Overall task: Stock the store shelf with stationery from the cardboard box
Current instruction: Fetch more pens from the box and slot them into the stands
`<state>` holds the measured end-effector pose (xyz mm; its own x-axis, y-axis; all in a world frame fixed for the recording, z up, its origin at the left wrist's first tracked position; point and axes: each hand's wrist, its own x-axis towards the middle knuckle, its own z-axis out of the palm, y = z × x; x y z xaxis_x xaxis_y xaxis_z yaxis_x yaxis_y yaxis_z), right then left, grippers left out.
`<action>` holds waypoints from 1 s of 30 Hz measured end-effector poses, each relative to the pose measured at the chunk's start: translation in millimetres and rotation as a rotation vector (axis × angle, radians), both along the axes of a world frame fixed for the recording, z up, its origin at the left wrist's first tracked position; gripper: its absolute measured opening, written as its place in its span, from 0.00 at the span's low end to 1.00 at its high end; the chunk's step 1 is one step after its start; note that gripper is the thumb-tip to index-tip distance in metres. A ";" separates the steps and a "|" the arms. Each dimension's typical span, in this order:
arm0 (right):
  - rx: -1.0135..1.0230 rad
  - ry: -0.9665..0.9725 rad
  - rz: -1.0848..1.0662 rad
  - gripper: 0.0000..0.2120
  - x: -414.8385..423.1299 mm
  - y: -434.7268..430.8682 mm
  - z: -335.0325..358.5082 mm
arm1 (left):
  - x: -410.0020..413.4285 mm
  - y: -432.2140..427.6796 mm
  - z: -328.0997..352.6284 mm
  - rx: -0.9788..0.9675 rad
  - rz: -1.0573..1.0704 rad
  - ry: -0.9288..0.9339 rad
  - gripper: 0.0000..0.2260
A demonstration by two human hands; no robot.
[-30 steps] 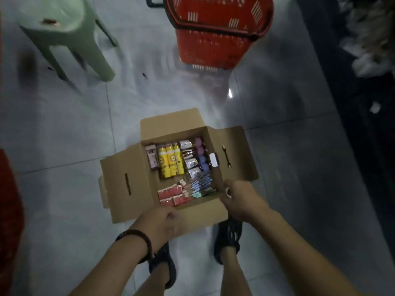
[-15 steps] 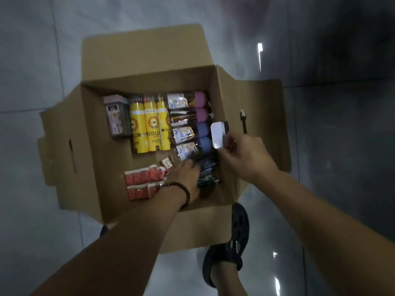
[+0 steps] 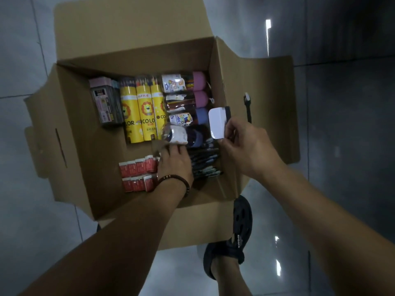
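Cardboard box [image 3: 70,124] lies open on the floor [image 3: 342,146]; inside, our left hand [image 3: 174,163] curls its fingers round a blurred clear tube [image 3: 176,135], and our right hand [image 3: 245,150] pinches a white card [image 3: 217,122] at its right wall.

Open-topped cardboard box [image 3: 96,163], bare floor strip at left, yellow tubes [image 3: 143,116] and red packs [image 3: 136,174] crowding centre.
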<state>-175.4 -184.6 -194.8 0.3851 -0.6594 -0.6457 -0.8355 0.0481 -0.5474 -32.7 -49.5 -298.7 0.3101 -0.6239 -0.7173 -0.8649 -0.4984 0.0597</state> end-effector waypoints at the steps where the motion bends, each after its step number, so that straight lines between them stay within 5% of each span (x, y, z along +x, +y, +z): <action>1: -0.004 -0.002 0.005 0.05 0.1 -0.2 -0.6 | -2.7 -1.4 -0.3 -0.037 -0.048 0.007 0.29; 22: 0.010 0.047 -0.004 0.06 3.1 -3.0 10.6 | 2.7 -27.3 -17.7 0.025 -0.290 0.148 0.16; 27: -0.018 0.091 -0.032 0.17 3.1 -0.1 38.7 | 13.0 -20.2 5.4 0.061 0.088 0.396 0.15; 30: -0.055 0.106 -0.117 0.14 5.9 9.4 67.3 | 23.2 -11.5 57.6 0.015 0.360 0.613 0.08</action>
